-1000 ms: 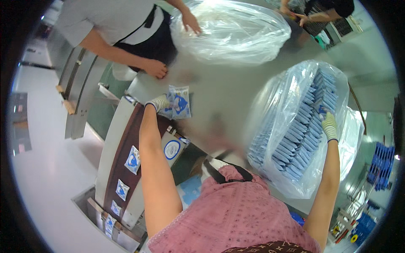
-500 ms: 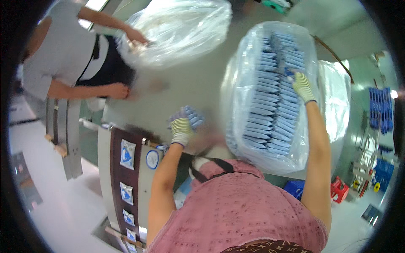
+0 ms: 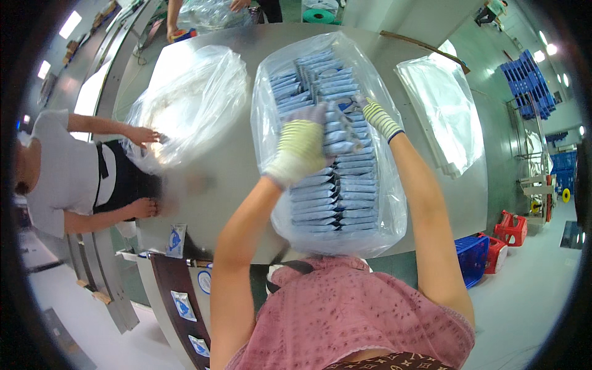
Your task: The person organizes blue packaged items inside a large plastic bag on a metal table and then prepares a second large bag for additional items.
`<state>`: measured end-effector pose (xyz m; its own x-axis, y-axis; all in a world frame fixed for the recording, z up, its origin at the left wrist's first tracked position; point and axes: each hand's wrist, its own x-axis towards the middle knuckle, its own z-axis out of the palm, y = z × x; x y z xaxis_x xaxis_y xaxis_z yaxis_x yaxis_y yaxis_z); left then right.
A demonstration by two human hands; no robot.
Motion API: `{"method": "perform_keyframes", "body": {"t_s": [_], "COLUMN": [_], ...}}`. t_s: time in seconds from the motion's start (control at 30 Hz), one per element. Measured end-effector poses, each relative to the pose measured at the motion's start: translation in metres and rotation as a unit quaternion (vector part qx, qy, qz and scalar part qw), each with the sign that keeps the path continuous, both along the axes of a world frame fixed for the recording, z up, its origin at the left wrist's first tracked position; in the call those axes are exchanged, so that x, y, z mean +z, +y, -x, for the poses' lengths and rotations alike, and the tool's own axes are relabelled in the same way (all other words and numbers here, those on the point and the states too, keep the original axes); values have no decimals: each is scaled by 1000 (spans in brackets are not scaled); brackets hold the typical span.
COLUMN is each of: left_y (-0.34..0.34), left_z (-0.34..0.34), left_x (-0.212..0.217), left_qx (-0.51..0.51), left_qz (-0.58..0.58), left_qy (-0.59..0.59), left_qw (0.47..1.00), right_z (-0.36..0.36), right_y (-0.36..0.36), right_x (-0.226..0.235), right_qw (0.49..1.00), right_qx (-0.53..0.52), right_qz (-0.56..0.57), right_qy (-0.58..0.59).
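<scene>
My left hand, in a yellow-and-white striped glove with purple-grey fingers, is closed around a bundle of light blue packets above the large clear plastic bag. Two long columns of blue packets stand packed on edge inside that bag. My right hand, gloved alike, reaches in over the bag's right side. Its partly hidden fingers stretch against the packets near a darker blue packet face.
A co-worker at the left handles another clear bag. Packets lie on a dark conveyor belt at lower left. Flat clear bags lie on the metal table. Blue and red plastic items stand at right.
My left hand has carried its packets from the bare table at the left over to the bag. The view has turned, so the bag sits further left. My right hand stays by the packets.
</scene>
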<state>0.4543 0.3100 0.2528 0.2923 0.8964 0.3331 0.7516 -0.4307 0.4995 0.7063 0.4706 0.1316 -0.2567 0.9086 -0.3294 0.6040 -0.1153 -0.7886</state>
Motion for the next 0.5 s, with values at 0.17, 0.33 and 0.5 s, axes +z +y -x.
{"method": "perform_keyframes", "body": {"t_s": [0.17,0.33,0.5], "left_y": [76,94,52], "left_z": [-81,-104,-82], "left_x": [-66,-86,-97], "left_qx": [45,19,153], "left_qz": [75,-2,106], "left_qy": [88,98,-95], "left_qw": [992,995,978], "right_z": [6,-9,10], "right_y": [-13,-17,-30], "right_x": [3,-54,-57], "right_qw": [912,914,870], "right_qx": [-294,-319,-371], "right_qz": [59,-50,-59], "right_qy": [279,246,320]}}
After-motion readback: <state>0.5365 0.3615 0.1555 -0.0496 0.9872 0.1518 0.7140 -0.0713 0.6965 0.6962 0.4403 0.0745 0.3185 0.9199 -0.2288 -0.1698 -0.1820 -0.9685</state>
